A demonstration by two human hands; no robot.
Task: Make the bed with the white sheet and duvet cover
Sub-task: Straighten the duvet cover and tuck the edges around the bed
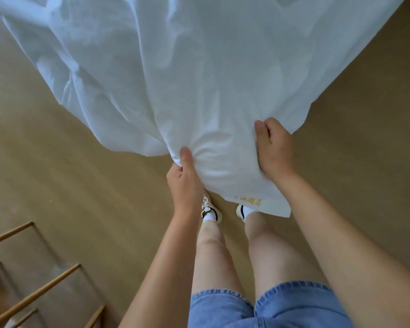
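Closest thing to the lens is a pair of blue denim shorts (258,308), just below the white sheet (187,79), with two bare legs running up toward its lower corner. The sheet fills most of the top of the view, thin enough that light comes through it, rumpled into long folds, with its far end going out of view at the top. Only writing I can find is a small patch of yellow print (247,201) near the sheet's bottom corner, and it's way too small and blurry to read, so no brand from me. Count-wise, there are two hands on the sheet. The left hand (185,176) has a bunched-up fold at the sheet's lower left edge, thumb on top and fingers curled in under the cloth. The right hand (273,145) grabs the lower right edge the same way, thumb lying over the fabric and fingers wrapped underneath. There's a short stretch of sheet between them, and the corner hangs down loose below both hands. Two sneakers (210,210) in white socks poke out right under that hanging corner. The floor (57,174) below the sheet is a plain tan-brown surface, smooth looking. Well off to the lower left of the sheet there's a wooden rack (33,292), and I count five light wood bars showing.
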